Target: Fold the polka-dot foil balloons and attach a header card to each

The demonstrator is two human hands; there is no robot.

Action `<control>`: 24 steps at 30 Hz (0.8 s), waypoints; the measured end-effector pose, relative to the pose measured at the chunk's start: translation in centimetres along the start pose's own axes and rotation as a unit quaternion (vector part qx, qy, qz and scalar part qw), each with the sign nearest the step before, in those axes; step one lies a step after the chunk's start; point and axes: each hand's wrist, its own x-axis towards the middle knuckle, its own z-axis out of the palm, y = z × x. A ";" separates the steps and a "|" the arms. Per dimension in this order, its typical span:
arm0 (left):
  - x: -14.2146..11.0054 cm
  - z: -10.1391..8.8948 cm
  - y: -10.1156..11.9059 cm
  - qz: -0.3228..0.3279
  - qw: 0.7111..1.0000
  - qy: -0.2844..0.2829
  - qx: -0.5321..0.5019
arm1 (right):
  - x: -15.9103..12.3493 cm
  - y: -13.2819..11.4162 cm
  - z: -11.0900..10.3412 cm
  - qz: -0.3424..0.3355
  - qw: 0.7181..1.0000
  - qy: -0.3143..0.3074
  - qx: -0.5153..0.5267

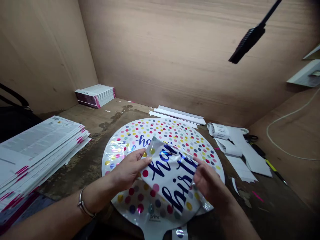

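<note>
Folded white polka-dot foil with blue lettering (173, 173) is held over flat, round dotted foil balloon (162, 129)
Left edge is pinched tight by left hand (128, 168); right edge is gripped by right hand (208, 180), fingers curled closed

In front of me at mid-frame, the folded foil piece (172, 180) is white with navy script and dots of red, pink, yellow and blue, and the round foil sheet (160, 131) under it scatters similar many-coloured dots over white. At lower left my bangle (83, 204) is silver-toned, while the card pile (47, 143) and the smaller card stack (96, 95) farther up are whitish with magenta edges. Rightward I see white paper strips (235, 163), a patchy brown worktop (117, 113) and tan, streakily grained panelling (165, 50) above.
</note>
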 end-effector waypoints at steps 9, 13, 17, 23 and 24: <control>-1.7 2.1 -2.1 -0.012 0.985 0.055 -0.166 | -3.0 1.3 3.9 0.102 0.973 -0.105 0.179; -1.7 1.2 -1.5 0.002 0.996 0.086 -0.030 | -3.0 0.8 5.4 0.151 0.965 -0.005 0.213; -0.3 0.2 -0.7 0.060 0.982 0.140 0.113 | -3.1 0.9 6.7 0.178 0.955 0.055 0.230; 1.5 -0.9 -0.1 0.004 0.977 0.215 0.006 | -3.5 1.0 7.1 0.196 0.953 0.079 0.218; 1.2 -1.3 -0.2 -0.007 0.973 0.231 -0.010 | -3.5 0.9 7.1 0.197 0.950 0.087 0.225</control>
